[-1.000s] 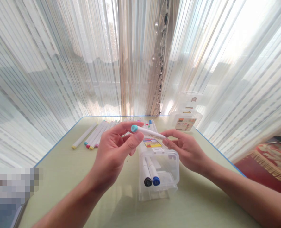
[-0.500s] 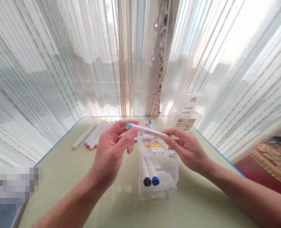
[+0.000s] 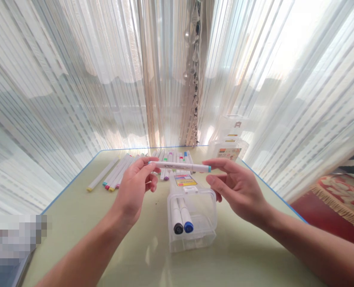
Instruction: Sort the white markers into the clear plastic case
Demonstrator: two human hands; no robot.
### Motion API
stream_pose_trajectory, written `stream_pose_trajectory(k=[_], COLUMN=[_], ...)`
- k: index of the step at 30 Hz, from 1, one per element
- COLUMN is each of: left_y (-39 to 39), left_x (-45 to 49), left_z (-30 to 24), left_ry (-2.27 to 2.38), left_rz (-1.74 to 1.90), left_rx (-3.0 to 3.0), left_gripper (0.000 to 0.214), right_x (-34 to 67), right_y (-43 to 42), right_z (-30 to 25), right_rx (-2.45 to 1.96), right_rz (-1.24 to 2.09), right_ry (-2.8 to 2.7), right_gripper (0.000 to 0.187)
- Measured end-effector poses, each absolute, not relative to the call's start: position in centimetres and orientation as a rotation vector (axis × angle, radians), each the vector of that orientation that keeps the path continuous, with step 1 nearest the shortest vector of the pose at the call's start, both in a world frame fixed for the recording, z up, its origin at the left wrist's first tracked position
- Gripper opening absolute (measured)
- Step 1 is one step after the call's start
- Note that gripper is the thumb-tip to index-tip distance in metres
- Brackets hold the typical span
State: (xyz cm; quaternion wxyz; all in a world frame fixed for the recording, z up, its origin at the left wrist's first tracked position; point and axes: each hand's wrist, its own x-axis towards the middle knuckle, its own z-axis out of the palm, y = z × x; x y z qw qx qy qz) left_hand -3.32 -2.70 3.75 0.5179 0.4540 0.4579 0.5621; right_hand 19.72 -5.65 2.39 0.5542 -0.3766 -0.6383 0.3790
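A white marker with teal caps [image 3: 179, 166] is held level between both hands, above the table. My left hand [image 3: 134, 190] pinches its left end with thumb and fingers. My right hand [image 3: 239, 189] pinches its right end at the fingertips. Directly below lies a clear plastic marker case [image 3: 207, 215], its open end facing me, with two markers inside: one black-capped [image 3: 177, 228], one blue-capped [image 3: 188, 226]. A colourful label [image 3: 185, 181] sits on the case's far part.
Several white markers with coloured caps [image 3: 117, 175] lie in a row on the pale green table [image 3: 75, 223], more behind the case [image 3: 172, 157]. A second clear case with a label [image 3: 229, 149] stands at the back right. Sheer curtains surround the table. A patterned rug [image 3: 338, 191] lies right.
The marker has been turned from a tilt to level and lifted slightly. My left hand slid out to its left end; my right holds the right end. The view shifted left.
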Motion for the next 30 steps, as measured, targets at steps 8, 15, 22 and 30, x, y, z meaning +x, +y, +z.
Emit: stream_pose_trajectory(k=[8,15,22,30], left_y=[-2.31,-2.34,-2.33,-2.40], left_x=[-3.63,-3.60,-3.61,-3.52], left_z=[3.31,3.53,3.46,3.65], left_ry=[1.137,1.150,1.127,1.120], left_rz=[1.289,1.269,1.286,1.283], left_rx=[1.082,1.071,1.077,1.089], left_gripper=[0.032,0.030,0.028,0.024], right_x=[19.64,19.67,19.45,19.48], right_y=[-6.33,-6.19,-6.03,-5.84], right_z=[2.54,2.78,2.78,2.53], right_rx=[-0.745,-0.771,-0.778,-0.828], right_rz=[0.935,0.931,0.905,0.882], right_ry=[-1.593,-1.572,-1.535,-1.522], right_gripper=[0.039,0.039,0.031,0.026])
